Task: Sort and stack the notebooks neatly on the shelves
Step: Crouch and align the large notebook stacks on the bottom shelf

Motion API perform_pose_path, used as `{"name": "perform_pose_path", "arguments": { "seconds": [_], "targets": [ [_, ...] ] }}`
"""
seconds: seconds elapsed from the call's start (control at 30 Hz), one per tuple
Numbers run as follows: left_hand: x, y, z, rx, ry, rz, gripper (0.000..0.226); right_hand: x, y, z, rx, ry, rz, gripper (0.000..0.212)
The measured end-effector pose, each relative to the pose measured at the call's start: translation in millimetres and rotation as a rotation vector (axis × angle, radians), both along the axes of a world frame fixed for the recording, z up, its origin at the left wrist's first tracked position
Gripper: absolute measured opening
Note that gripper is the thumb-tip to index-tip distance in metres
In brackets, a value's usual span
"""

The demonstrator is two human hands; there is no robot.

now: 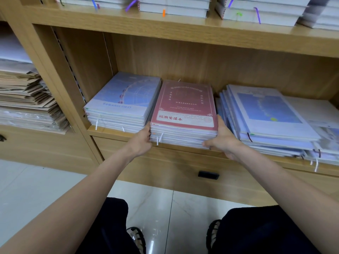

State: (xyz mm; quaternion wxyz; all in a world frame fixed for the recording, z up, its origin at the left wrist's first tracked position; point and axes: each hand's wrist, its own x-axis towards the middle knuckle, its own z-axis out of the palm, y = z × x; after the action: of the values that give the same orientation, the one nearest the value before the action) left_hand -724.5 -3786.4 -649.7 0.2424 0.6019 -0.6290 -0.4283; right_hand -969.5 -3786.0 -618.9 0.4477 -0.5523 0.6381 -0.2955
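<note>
**Red stack held at both near corners on the middle shelf**

The red stack [184, 114], a pile of thin notebooks in clear sleeves, lies on the shelf [117, 133] between the blue stack [122, 103] at left and the slumped pile [266, 118] at right. It touches, or nearly touches, the blue stack along its left side; a narrow gap shows on the right. Its near edge overhangs the shelf lip slightly.

Grip: the left hand [142, 142] grasps the near-left corner, fingers curled against the side of the pile; the right hand [222, 142] grasps the near-right corner, thumb [207, 143] lying along the lower front edge and fingers up the right side. The stack thus sits between the two hands and extends away from them toward the back of the shelf.

Handling, as a judgement: the pile is probably fairly heavy as a block, yet each notebook is limp and the plastic sleeves are slippery, so layers may shear sideways. Holding low at opposite corners and squeezing inward, with support under the bottom notebook, should keep the edges square. White ribbons [159, 138] hang at the front and could snag.
</note>
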Motion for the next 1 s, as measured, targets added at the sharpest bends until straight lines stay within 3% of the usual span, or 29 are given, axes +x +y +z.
{"name": "perform_pose_path", "arguments": {
  "seconds": [0.07, 0.17, 0.33, 1.0],
  "targets": [
    [1, 0, 0, -0.048, -0.005, -0.009, 0.076, -1, 4, 3, -0.002, 0.019, 0.024, 0.105],
    [7, -3, -4, -0.183, -0.099, 0.014, 0.061, -1, 10, 5, -0.095, 0.219, 0.076, 0.107],
    [9, -4, 0, -0.233, -0.229, 0.040, 0.038, 0, 13, 5, -0.149, 0.401, 0.155, 0.105],
    [9, -11, 2, -0.259, -0.215, 0.083, 0.021, -5, 7, -3, -0.212, 0.446, 0.125, 0.097]
  ]
}}
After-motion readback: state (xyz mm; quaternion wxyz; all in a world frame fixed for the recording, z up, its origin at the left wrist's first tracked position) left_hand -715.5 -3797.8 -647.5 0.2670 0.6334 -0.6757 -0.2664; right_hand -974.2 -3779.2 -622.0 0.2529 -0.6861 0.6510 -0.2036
